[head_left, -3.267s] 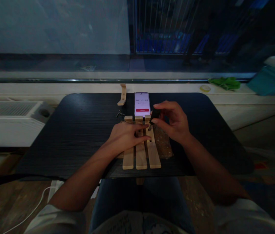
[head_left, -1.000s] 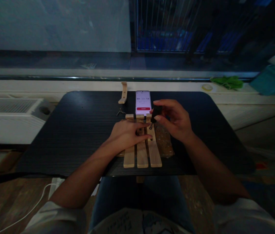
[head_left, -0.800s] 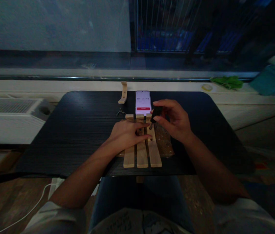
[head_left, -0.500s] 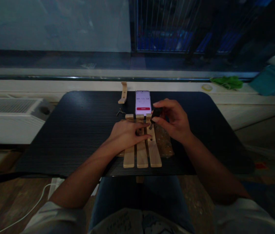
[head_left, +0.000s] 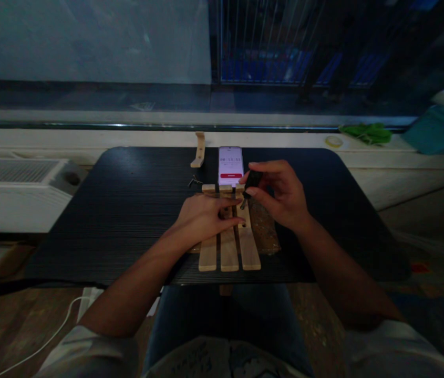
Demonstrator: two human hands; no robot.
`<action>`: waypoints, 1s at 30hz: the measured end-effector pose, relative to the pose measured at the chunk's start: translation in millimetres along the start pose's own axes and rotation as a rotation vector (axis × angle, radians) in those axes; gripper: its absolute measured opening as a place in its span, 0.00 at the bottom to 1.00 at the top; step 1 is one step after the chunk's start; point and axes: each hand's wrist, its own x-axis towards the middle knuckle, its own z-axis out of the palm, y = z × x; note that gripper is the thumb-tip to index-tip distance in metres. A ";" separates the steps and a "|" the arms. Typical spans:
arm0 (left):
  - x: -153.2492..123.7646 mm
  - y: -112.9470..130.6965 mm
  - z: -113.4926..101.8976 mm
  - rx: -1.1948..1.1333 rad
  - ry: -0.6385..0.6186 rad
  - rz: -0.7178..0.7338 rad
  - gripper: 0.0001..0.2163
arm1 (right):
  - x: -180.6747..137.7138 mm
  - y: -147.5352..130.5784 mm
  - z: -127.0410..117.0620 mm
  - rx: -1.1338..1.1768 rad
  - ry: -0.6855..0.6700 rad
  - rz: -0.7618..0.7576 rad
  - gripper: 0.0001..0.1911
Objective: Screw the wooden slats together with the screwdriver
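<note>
Slats (head_left: 229, 252) number three, left hand (head_left: 203, 215) spread across them, right hand (head_left: 281, 194) gripping what seems one screwdriver (head_left: 252, 183).

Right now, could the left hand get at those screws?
Probably yes: the screws lie just beyond the left hand with nothing visibly between, though it would have to leave the wooden pieces it rests on.

Wooden slats (head_left: 229, 254): pale tan, faint grain
Screwdriver (head_left: 253, 182): black handle, greyish shaft
Piece under the slats (head_left: 265, 235): mottled brown
Tabletop (head_left: 127, 226): black, finely lined
Phone screen (head_left: 230, 165): pale lilac, red bar
Cloth (head_left: 368, 134): bright green
Container (head_left: 434, 130): teal
Flat ring (head_left: 329, 145): yellow
Radiator (head_left: 9, 202): white
Sleeves (head_left: 88, 354): pale grey
Trousers (head_left: 176, 325): blue
</note>
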 end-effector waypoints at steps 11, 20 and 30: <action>0.5 -1.1 0.7 -0.014 0.001 -0.006 0.23 | 3.3 -4.2 -5.7 -0.067 -0.066 -0.121 0.18; 0.3 -1.3 1.4 -0.005 0.012 -0.005 0.24 | 2.7 -3.9 -9.4 -0.034 -0.086 -0.066 0.18; 0.4 -1.0 2.2 0.024 0.015 0.012 0.24 | 2.8 -3.6 -6.4 -0.018 -0.024 -0.027 0.16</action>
